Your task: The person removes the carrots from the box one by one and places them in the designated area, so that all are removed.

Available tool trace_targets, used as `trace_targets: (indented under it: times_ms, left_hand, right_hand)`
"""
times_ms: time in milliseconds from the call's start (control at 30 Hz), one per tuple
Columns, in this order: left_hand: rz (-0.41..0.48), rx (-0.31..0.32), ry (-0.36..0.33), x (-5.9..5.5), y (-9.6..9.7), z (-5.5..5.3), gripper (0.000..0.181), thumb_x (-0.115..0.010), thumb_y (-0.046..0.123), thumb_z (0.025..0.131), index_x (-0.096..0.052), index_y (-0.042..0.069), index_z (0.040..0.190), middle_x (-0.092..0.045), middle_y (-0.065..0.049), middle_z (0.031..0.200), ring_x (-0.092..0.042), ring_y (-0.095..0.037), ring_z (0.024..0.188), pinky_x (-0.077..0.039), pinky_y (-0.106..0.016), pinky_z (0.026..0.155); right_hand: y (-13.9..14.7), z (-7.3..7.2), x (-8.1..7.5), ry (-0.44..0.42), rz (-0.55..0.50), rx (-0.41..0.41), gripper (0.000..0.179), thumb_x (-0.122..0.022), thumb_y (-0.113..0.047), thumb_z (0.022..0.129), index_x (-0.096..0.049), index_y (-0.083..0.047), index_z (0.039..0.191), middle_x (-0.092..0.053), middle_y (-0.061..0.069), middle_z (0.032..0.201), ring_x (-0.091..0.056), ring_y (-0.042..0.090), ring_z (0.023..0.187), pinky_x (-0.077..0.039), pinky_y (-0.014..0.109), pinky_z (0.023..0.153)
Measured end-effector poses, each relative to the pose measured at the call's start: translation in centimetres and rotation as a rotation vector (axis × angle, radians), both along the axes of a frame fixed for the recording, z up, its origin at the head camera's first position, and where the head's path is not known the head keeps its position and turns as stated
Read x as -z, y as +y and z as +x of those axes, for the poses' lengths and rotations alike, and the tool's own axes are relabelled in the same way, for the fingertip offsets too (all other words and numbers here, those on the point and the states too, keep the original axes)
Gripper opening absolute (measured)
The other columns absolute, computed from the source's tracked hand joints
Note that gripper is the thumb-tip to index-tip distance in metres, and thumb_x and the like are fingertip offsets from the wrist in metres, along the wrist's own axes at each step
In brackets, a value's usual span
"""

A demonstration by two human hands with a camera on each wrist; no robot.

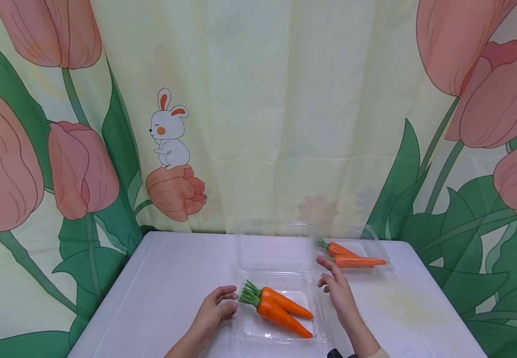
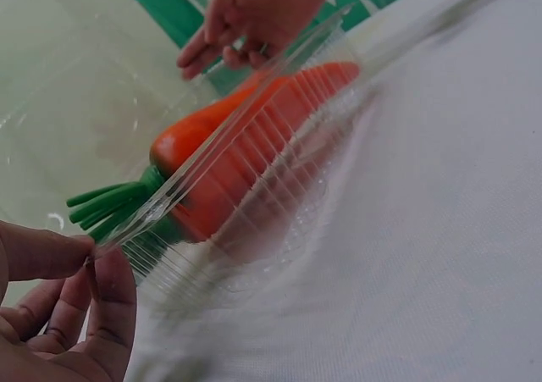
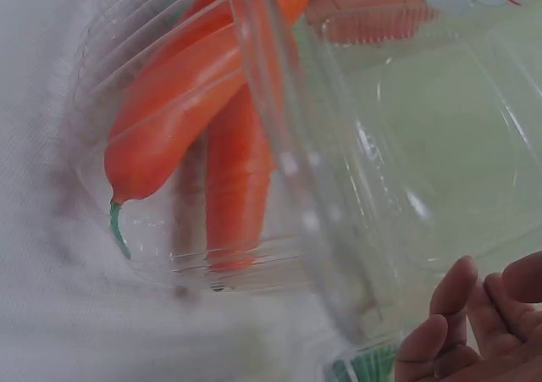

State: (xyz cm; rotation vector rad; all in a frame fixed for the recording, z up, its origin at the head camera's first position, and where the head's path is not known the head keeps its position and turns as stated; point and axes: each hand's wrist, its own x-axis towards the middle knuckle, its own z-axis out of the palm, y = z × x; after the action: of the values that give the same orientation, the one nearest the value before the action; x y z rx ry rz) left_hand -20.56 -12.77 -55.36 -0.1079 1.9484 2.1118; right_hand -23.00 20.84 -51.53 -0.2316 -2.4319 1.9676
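In a clear container (image 1: 253, 330), orange carrots (image 1: 281, 316)

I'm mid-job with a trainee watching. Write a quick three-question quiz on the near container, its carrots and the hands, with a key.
1. True or false: the near clear container is open.
2. How many carrots lie in it? (a) one (b) two (c) four
3. Fill in: in the head view, their green tops point towards the person's ____ hand.

Key:
1. True; its lid is folded back.
2. (b)
3. left hand
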Motion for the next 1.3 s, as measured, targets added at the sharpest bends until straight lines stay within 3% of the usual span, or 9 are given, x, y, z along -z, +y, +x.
trace_targets:
  times_ms: [300,633,967,1300]
  left_hand:
    - [0.001,-0.006,-0.025,0.0,0.0,0.0,0.059,-0.07,-0.001,0.088,-0.048,-0.008,0.142,-0.064,-0.012,0.116,-0.064,-0.015,0.08,-0.06,-0.029,0.071]
    - [0.005,-0.008,-0.037,0.3,0.0,0.0,0.058,-0.07,0.0,0.089,-0.049,-0.007,0.142,-0.064,-0.011,0.115,-0.065,-0.015,0.081,-0.061,-0.031,0.072]
    - [0.013,-0.006,-0.033,0.3,0.0,0.0,0.059,-0.071,0.0,0.088,-0.049,-0.007,0.142,-0.065,-0.01,0.114,-0.065,-0.015,0.081,-0.062,-0.03,0.073]
    - [0.008,-0.003,-0.034,-0.2,0.0,0.1,0.057,-0.07,0.001,0.09,-0.049,-0.007,0.142,-0.065,-0.01,0.115,-0.065,-0.016,0.082,-0.062,-0.03,0.073]
  right_hand:
    - [-0.2,-0.2,0.4,-0.043,0.011,0.017,0.047,-0.043,-0.011,0.105,-0.047,-0.008,0.153,-0.046,0.02,0.153,-0.06,0.026,0.085,-0.05,0.031,0.083]
    - [-0.5,0.0,1.1,-0.079,0.069,-0.025,0.039,-0.051,-0.016,0.105,-0.06,0.0,0.14,-0.061,0.023,0.137,-0.046,0.018,0.067,-0.045,0.023,0.062]
    - [-0.5,0.1,1.1,-0.096,0.078,-0.016,0.037,-0.051,-0.017,0.105,-0.063,-0.002,0.137,-0.064,0.019,0.124,-0.047,0.02,0.068,-0.042,0.026,0.065]
    - [-0.5,0.2,1.2,-0.104,0.109,-0.018,0.037,-0.051,-0.019,0.105,-0.064,-0.005,0.137,-0.062,0.019,0.129,-0.051,0.022,0.069,-0.046,0.028,0.071]
